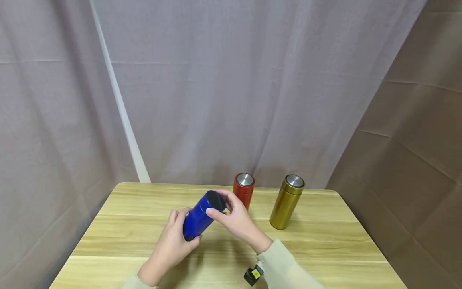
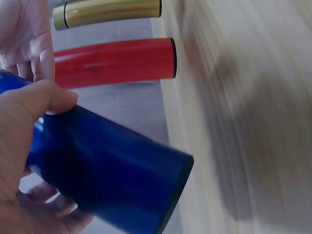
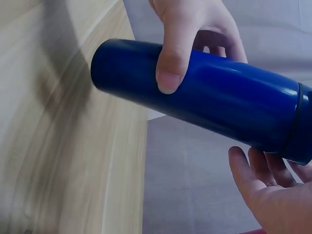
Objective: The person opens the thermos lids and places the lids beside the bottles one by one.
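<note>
A blue thermos bottle (image 1: 197, 220) is held tilted above the table, its capped end up and toward the right. My left hand (image 1: 174, 241) grips the lower body, with the thumb on one side and the fingers round the other. At the top, my right hand (image 1: 238, 221) holds the cap end between thumb and fingers. The right wrist view shows a dark seam below the cap (image 3: 303, 129). In the left wrist view the bottle's bottom edge is off the wood. Behind my right hand a red thermos bottle (image 1: 244, 191) stands upright, partly hidden by it.
To the right, a gold thermos bottle (image 1: 285, 204) with a silver-topped lid stands on the wooden table (image 1: 119, 224). Grey curtains (image 1: 216, 88) hang behind the table's back edge, and a brownish cloth (image 1: 408, 160) hangs at the right. A small black device (image 1: 252, 275) sits at my right cuff.
</note>
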A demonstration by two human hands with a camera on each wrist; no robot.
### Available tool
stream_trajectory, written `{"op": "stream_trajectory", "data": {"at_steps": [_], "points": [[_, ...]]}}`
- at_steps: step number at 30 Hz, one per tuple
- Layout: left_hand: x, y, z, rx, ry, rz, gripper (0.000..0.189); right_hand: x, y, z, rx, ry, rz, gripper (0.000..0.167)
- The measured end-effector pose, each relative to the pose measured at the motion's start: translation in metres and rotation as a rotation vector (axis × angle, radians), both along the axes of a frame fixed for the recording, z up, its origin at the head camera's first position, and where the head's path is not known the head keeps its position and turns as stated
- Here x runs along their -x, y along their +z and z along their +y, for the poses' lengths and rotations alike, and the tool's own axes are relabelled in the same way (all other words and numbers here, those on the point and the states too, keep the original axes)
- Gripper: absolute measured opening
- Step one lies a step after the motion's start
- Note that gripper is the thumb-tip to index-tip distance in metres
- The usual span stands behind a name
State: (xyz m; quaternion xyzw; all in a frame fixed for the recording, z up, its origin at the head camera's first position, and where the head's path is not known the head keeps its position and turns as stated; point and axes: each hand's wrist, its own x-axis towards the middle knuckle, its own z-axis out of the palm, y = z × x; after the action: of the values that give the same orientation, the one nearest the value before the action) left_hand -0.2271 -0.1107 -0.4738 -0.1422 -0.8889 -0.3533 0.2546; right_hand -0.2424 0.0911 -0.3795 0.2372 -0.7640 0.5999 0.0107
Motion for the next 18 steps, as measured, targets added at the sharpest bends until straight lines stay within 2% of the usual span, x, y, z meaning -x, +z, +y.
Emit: {"op": "stream_trajectory", "data": {"at_steps": [6,7,13,18], "points": [[-0.006,0.006,0.007,0.119,0.034,0.126,0.081,0.014,-0.029,0.011,0.009,-0.058,-0.032,0.056],[-0.007,0.007,0.008,0.135,0.042,0.144,0.080,0.014,-0.029,0.013,0.006,-0.069,-0.036,0.057],[-0.008,0.012,0.012,0.154,0.087,0.205,0.078,0.001,-0.011,0.023,-0.006,-0.095,-0.065,0.054],[-0.010,0.014,0.015,0.175,0.058,0.194,0.078,-0.012,0.001,0.027,-0.055,-0.123,-0.067,0.052]]}}
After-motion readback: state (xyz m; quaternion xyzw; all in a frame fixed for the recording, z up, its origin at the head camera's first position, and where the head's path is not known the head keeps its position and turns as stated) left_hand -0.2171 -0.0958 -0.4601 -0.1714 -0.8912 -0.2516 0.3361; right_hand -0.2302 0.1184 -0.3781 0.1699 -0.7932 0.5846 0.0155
